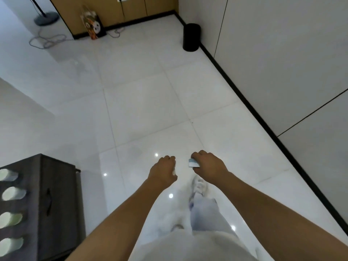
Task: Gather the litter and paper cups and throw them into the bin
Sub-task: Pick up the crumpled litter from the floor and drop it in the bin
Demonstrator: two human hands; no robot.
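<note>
floor [146,102]: glossy white tiles | walls [282,53]: grey panels, black skirting | dark cabinet [56,204]: lower left

You have four pale green cylindrical cups [10,204] lined up at eight o'clock, one black cylindrical bin [191,37] at one o'clock, one patterned paper gift bag [92,25] at eleven o'clock, and two bare hands [163,172] at six o'clock.
</note>
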